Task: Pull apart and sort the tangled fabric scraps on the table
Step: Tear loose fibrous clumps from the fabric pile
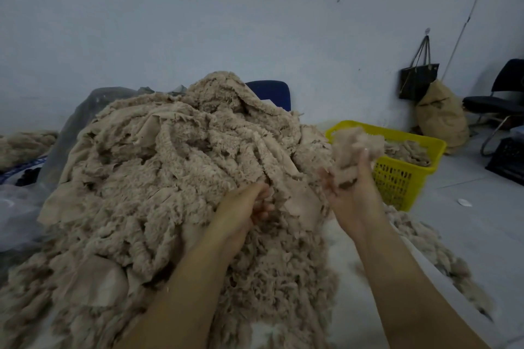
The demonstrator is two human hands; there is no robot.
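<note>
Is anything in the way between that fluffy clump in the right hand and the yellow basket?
Nothing visible. The right hand holds the clump close to the yellow basket, whose top is open; the left hand grips the pile.

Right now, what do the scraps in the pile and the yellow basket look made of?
Beige scraps: likely plush faux-fur fabric, with a shaggy pile on one face and a smooth matte backing on the other. Yellow basket: seemingly moulded plastic, slightly glossy, with a perforated lattice wall.

Both bare forearms reach forward. The left hand points down, fingers curled, perhaps pinching. The right hand is held higher, fingers gripping a fluffy clump.
</note>
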